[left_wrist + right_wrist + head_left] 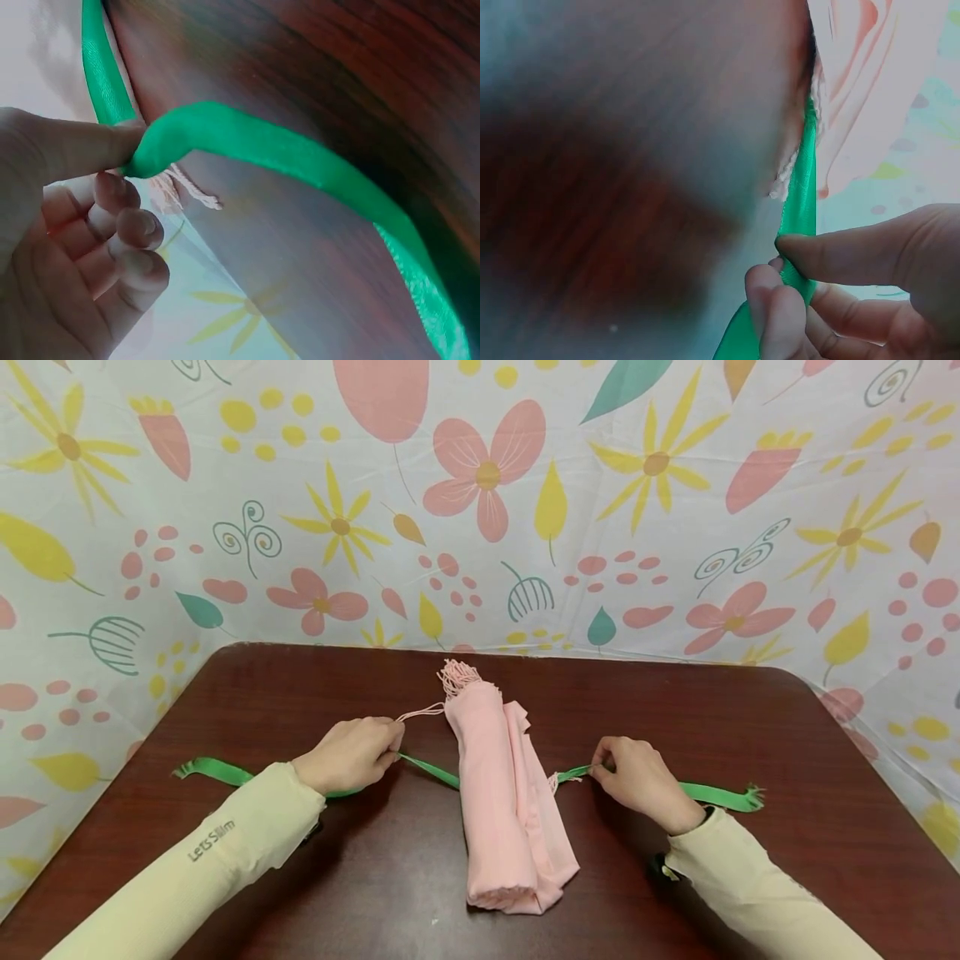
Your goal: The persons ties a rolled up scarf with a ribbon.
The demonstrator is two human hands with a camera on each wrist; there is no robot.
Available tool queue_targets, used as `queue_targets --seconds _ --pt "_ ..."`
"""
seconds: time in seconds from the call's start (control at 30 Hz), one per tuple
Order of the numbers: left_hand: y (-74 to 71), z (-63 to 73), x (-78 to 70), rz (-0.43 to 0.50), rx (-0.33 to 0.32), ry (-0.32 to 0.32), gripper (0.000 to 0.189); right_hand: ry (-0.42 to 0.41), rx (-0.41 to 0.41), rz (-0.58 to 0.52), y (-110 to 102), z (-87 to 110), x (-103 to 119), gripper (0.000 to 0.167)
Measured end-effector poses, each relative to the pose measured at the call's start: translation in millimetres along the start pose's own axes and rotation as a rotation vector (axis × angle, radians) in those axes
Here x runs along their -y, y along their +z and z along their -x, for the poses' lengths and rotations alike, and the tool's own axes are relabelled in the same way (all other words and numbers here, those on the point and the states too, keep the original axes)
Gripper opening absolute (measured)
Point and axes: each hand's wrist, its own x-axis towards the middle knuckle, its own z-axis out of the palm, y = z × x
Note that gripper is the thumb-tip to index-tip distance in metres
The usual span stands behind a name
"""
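A rolled pink scarf [491, 793] with a fringe [457, 675] at its far end lies lengthwise on the table. Beneath it passes a green ribbon [431, 768], coming out on both sides. To the left of the roll, my left hand [348, 756] pinches the ribbon between thumb and fingers; in the left wrist view the ribbon [255, 139] loops away past the thumb. On the other side my right hand [637, 774] pinches the ribbon close to the scarf, and the right wrist view shows thumb and fingertips on the ribbon [801, 195]. The stretch under the scarf is hidden.
The dark wooden table [375, 893] bears the scarf and both frayed ribbon ends, the left end [213, 768] and the right end [723, 796]. Behind it hangs a white cloth [405, 560] printed with flowers and leaves. A few loose pink threads [420, 712] stick out leftward near the fringe.
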Motion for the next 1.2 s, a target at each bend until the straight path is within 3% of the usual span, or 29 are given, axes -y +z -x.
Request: queue_targets --seconds 0.2,0.47,0.6,0.7,0.83,1.03,1.2 --pt "1.4 -2.6 -1.2 -0.002 -0.049 -0.025 0.025 -0.012 -0.064 -0.003 -1 -4.0 1 0.004" --pt "0.4 -10.1 -11.2 0.065 -0.153 -0.147 0.016 -0.034 -0.151 -0.056 -5 -4.1 4 0.008" --pt "-0.8 -16.2 -19.4 0.163 -0.153 -0.194 0.010 -0.021 -0.185 -0.131 -3 -5.2 8 0.016" --pt "-1.2 -19.4 -26.3 0.307 -0.127 -0.241 0.007 -0.024 -0.245 -0.182 0 -6.7 13 0.015" --pt "-0.6 -22.9 -33.7 0.478 -0.157 -0.290 0.004 -0.051 -0.317 -0.216 3 -6.9 21 0.009" --pt "2.6 -23.7 -40.1 0.570 -0.227 -0.351 0.008 -0.075 -0.339 -0.261 7 -6.6 34 0.008" --pt "6.1 -23.9 -45.0 0.613 -0.250 -0.392 0.014 -0.039 -0.307 -0.346 7 -8.3 43 0.010"
